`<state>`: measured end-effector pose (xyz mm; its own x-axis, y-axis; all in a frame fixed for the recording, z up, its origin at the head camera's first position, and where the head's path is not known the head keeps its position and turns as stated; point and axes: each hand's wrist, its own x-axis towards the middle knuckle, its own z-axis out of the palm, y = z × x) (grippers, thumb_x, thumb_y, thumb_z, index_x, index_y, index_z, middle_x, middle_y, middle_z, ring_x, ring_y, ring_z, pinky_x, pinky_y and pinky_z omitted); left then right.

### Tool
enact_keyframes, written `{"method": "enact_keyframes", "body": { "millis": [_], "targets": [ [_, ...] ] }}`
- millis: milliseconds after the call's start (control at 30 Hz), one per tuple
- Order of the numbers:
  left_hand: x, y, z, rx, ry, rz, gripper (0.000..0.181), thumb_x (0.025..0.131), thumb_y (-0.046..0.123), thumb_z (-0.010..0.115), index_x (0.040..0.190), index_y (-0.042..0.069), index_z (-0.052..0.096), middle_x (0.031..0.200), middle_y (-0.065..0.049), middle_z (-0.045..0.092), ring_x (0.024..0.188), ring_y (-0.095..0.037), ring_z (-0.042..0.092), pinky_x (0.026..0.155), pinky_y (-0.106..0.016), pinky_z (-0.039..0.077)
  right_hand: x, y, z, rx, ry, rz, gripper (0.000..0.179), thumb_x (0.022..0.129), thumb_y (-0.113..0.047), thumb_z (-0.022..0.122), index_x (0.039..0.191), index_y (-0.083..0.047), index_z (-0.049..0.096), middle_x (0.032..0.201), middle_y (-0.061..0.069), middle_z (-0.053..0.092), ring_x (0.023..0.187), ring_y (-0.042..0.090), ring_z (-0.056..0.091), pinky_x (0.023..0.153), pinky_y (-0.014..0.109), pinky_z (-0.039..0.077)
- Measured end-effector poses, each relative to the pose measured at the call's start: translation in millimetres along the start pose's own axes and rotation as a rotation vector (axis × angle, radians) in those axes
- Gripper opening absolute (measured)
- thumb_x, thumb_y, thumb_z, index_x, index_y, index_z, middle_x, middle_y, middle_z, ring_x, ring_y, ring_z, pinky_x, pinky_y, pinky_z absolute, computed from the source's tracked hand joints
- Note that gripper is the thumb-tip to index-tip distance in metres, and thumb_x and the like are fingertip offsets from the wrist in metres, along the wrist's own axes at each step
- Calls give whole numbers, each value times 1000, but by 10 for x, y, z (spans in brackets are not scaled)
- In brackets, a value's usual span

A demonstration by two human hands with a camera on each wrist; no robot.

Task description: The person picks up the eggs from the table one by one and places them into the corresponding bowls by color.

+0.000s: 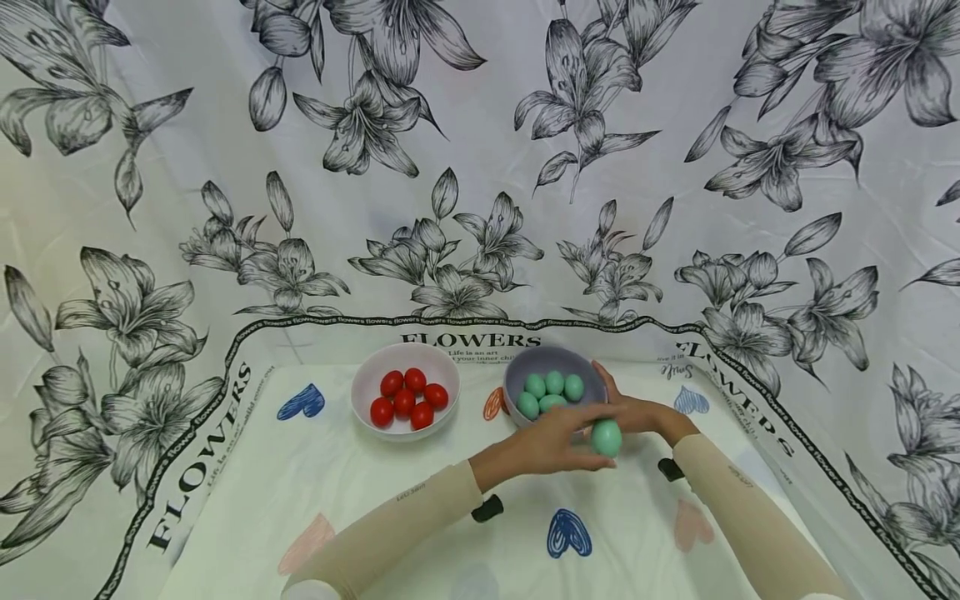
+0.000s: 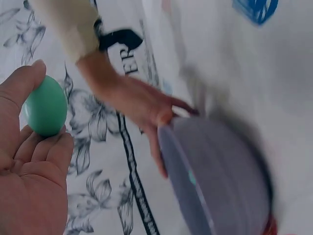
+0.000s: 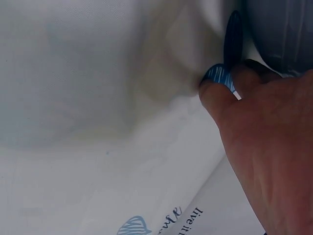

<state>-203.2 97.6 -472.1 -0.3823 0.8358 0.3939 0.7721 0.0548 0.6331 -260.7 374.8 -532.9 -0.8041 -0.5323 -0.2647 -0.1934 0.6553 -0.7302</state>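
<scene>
Between thumb and fingers, my left hand [image 1: 551, 442] holds a smooth green egg [image 1: 606, 438]; the left wrist view shows this egg [image 2: 46, 106] upright against the fingertips. Just behind it is a purple-grey bowl [image 1: 543, 355] with several green eggs [image 1: 554, 382] inside. My right hand [image 1: 637, 414] holds that bowl at its right side, thumb and fingers spread about the wall near the rim. In the left wrist view the bowl [image 2: 225, 166] meets the right hand [image 2: 132, 103]. Part of the right hand is hidden behind the left in the head view.
A pale pink bowl [image 1: 362, 379] with several red egg-like pieces [image 1: 414, 380] stands left of the purple-grey bowl. Both rest on a white cloth [image 1: 405, 500] printed with hearts. Behind rises a flower-patterned curtain [image 1: 480, 150].
</scene>
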Motion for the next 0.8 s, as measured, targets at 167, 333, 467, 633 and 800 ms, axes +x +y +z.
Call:
{"method": "enact_keyframes", "body": {
  "millis": [167, 333, 467, 633, 800],
  "targets": [
    [207, -199, -255, 66, 9, -42, 72, 97, 36, 80, 159, 19, 48, 147, 2, 63, 123, -1, 61, 103, -21, 50, 20, -1, 24, 0, -9, 17, 134, 97, -39, 78, 158, -16, -39, 173, 27, -6, 158, 46, 18, 125, 66, 24],
    [377, -516, -308, 39, -82, -79, 61, 96, 25, 82, 150, 19, 55, 141, -4, 66, 116, -5, 65, 96, -29, 58, -11, -17, 27, 73, -19, 71, 138, 94, -43, 80, 156, -31, -42, 174, 26, -3, 159, 43, 19, 125, 64, 26],
    [443, -723, -261, 176, -211, -135, 73, 93, 25, 85, 156, 13, 51, 145, -5, 64, 122, -10, 64, 98, -24, 55, -11, 0, 49, 95, -16, 88, 139, 92, -44, 83, 157, -36, -39, 174, 28, -3, 158, 45, 20, 124, 63, 27],
    [542, -926, -167, 358, -350, -193, 77, 93, 26, 85, 160, 16, 48, 147, -1, 62, 132, -15, 61, 105, -26, 52, 10, 12, 39, 71, 8, 89, 141, 89, -44, 86, 159, -37, -36, 173, 30, 0, 155, 48, 26, 123, 63, 29],
    [676, -1009, -75, 482, -467, -205, 71, 94, 25, 84, 157, 25, 52, 141, 5, 67, 129, -15, 63, 106, -32, 54, 2, 26, 15, 54, 25, 94, 142, 87, -44, 87, 160, -37, -35, 174, 27, -8, 157, 48, 22, 125, 63, 27]
  ]
}}
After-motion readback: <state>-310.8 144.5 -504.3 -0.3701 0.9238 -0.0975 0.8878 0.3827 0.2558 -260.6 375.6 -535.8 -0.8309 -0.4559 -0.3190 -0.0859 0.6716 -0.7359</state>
